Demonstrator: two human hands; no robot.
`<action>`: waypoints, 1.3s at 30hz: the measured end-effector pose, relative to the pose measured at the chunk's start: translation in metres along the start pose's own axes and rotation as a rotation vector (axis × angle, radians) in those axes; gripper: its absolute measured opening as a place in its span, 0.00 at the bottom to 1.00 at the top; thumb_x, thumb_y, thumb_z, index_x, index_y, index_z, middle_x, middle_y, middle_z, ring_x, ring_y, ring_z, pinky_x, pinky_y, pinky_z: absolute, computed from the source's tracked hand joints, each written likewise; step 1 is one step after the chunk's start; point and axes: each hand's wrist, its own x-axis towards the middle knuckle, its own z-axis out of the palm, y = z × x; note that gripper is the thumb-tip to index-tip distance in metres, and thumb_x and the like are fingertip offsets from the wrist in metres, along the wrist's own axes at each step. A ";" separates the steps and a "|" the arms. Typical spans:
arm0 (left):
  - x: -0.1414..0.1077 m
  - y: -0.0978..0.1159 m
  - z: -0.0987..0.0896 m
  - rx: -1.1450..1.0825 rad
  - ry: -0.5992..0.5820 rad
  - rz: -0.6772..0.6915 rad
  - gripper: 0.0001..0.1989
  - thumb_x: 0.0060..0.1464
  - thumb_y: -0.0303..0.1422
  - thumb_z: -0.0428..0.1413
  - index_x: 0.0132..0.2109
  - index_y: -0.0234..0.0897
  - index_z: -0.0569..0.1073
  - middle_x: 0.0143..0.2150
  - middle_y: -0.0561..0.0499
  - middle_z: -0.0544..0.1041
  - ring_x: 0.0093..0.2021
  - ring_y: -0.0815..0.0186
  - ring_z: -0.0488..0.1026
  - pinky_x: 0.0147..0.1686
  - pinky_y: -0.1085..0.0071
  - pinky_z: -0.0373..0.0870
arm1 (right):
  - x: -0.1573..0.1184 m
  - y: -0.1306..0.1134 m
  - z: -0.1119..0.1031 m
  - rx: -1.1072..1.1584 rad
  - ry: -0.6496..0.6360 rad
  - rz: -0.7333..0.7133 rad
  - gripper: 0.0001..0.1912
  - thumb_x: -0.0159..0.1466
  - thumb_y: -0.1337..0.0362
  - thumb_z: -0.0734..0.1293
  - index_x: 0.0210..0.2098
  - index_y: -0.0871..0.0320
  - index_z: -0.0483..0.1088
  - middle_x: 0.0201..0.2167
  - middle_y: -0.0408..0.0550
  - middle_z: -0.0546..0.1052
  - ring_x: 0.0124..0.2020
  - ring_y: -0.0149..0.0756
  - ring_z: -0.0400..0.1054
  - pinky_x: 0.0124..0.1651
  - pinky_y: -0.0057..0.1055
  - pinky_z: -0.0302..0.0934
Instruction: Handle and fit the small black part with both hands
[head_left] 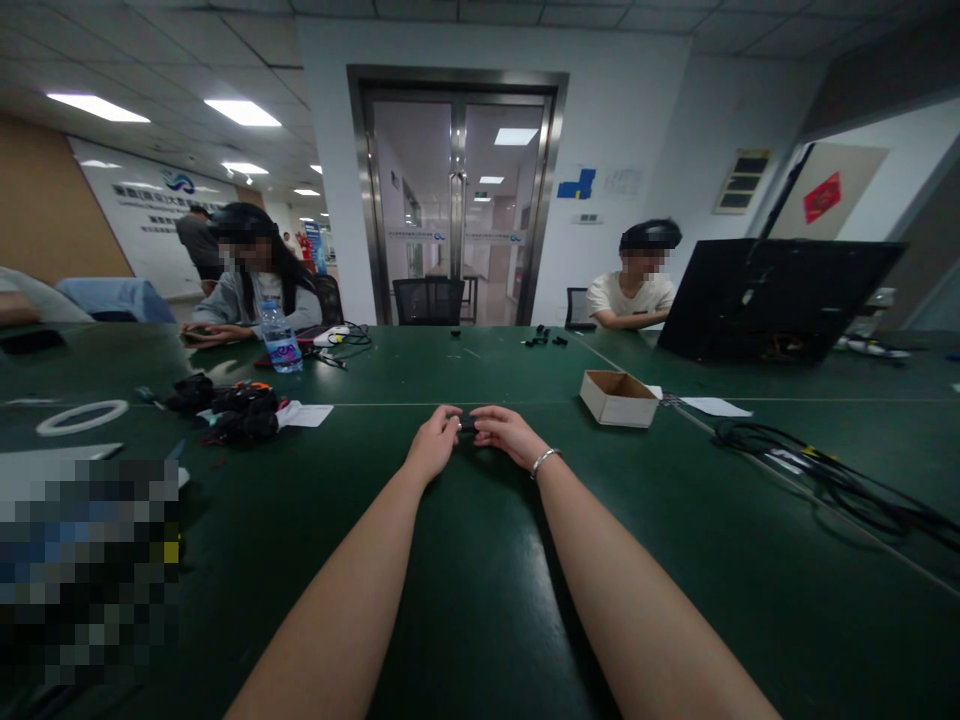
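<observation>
Both my arms reach forward over the dark green table [480, 560]. Between my hands is a small black piece [466, 424], too small to name further. My left hand [435, 440] is closed, with its fingertips pinching the left end of the piece. At the other end, the bent fingers of my right hand [510, 435] grip it too; a silver bracelet [544, 461] circles that wrist. The fingers partly cover the piece. A small open cardboard box [619, 408] stands to the right of my right hand.
Several small black pieces [546, 338] lie further back. Left are black gear [244, 408], a white ring [82, 417] and a water bottle [280, 340]. Right are coiled black cables [840, 480] and a monitor [780, 300]. Two people wearing headgear sit across the table.
</observation>
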 end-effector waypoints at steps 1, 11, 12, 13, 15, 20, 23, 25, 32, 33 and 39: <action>0.000 0.000 0.000 0.000 -0.006 0.000 0.16 0.60 0.42 0.43 0.48 0.40 0.69 0.24 0.55 0.68 0.25 0.68 0.66 0.27 0.73 0.60 | 0.000 0.000 0.000 0.000 -0.002 0.000 0.11 0.58 0.77 0.67 0.40 0.63 0.71 0.27 0.47 0.76 0.23 0.28 0.71 0.31 0.24 0.71; -0.001 0.003 0.000 0.001 -0.028 -0.007 0.16 0.61 0.41 0.42 0.46 0.41 0.70 0.23 0.55 0.68 0.25 0.68 0.66 0.27 0.73 0.59 | -0.003 -0.001 0.003 -0.006 0.029 0.001 0.10 0.58 0.79 0.65 0.38 0.63 0.71 0.26 0.46 0.76 0.21 0.27 0.71 0.29 0.23 0.70; -0.001 0.003 0.000 -0.001 -0.026 -0.008 0.16 0.60 0.42 0.42 0.46 0.41 0.70 0.24 0.55 0.68 0.25 0.68 0.66 0.27 0.73 0.60 | -0.003 -0.001 0.003 -0.006 0.034 0.001 0.10 0.58 0.79 0.65 0.37 0.63 0.71 0.25 0.46 0.76 0.21 0.27 0.70 0.28 0.23 0.70; -0.001 0.003 0.000 -0.004 -0.024 -0.006 0.16 0.60 0.41 0.43 0.47 0.41 0.69 0.26 0.55 0.69 0.26 0.68 0.66 0.27 0.73 0.60 | -0.003 -0.001 0.003 -0.004 0.035 0.000 0.10 0.58 0.79 0.65 0.37 0.63 0.71 0.25 0.46 0.76 0.21 0.27 0.71 0.28 0.23 0.70; -0.002 0.002 0.000 -0.014 -0.022 0.002 0.15 0.58 0.38 0.46 0.50 0.42 0.68 0.30 0.54 0.71 0.27 0.69 0.67 0.29 0.73 0.62 | -0.003 -0.001 0.003 -0.002 0.029 -0.003 0.10 0.58 0.79 0.65 0.38 0.63 0.71 0.25 0.46 0.76 0.22 0.27 0.71 0.29 0.23 0.70; -0.001 -0.001 0.000 -0.013 -0.041 0.006 0.16 0.60 0.40 0.42 0.48 0.42 0.69 0.26 0.54 0.70 0.26 0.68 0.66 0.28 0.73 0.61 | -0.003 0.000 0.002 -0.008 0.022 -0.011 0.10 0.57 0.78 0.66 0.38 0.63 0.72 0.25 0.46 0.76 0.22 0.27 0.70 0.29 0.23 0.70; -0.001 -0.001 0.000 -0.020 -0.019 0.016 0.16 0.59 0.42 0.45 0.49 0.43 0.69 0.30 0.53 0.71 0.28 0.68 0.68 0.28 0.73 0.62 | -0.004 0.000 0.003 -0.006 0.025 -0.013 0.10 0.57 0.77 0.66 0.38 0.63 0.71 0.24 0.44 0.75 0.22 0.27 0.70 0.30 0.23 0.70; -0.002 0.000 0.000 -0.027 -0.004 0.011 0.15 0.59 0.40 0.46 0.50 0.42 0.68 0.33 0.52 0.72 0.29 0.68 0.68 0.29 0.74 0.63 | -0.004 0.000 0.002 -0.004 0.021 -0.017 0.10 0.57 0.77 0.67 0.38 0.63 0.71 0.24 0.44 0.75 0.22 0.26 0.70 0.30 0.23 0.70; -0.003 0.004 0.000 -0.055 -0.012 -0.020 0.15 0.58 0.41 0.46 0.47 0.41 0.70 0.30 0.53 0.71 0.30 0.67 0.68 0.29 0.74 0.63 | -0.003 0.000 0.001 0.001 0.022 -0.019 0.10 0.56 0.76 0.68 0.38 0.62 0.72 0.25 0.45 0.75 0.22 0.26 0.70 0.30 0.23 0.70; -0.003 0.004 0.000 -0.063 -0.011 -0.022 0.14 0.57 0.39 0.48 0.48 0.41 0.69 0.31 0.52 0.71 0.30 0.67 0.68 0.29 0.74 0.63 | -0.003 0.000 0.001 0.001 0.020 -0.017 0.10 0.56 0.76 0.68 0.38 0.62 0.72 0.25 0.45 0.75 0.22 0.27 0.70 0.30 0.23 0.70; -0.004 0.006 -0.001 -0.020 -0.021 0.006 0.15 0.59 0.41 0.44 0.46 0.40 0.70 0.25 0.55 0.70 0.26 0.68 0.67 0.27 0.73 0.60 | -0.004 -0.001 0.002 -0.002 0.021 -0.011 0.10 0.56 0.76 0.68 0.38 0.62 0.72 0.25 0.44 0.75 0.22 0.26 0.70 0.29 0.22 0.70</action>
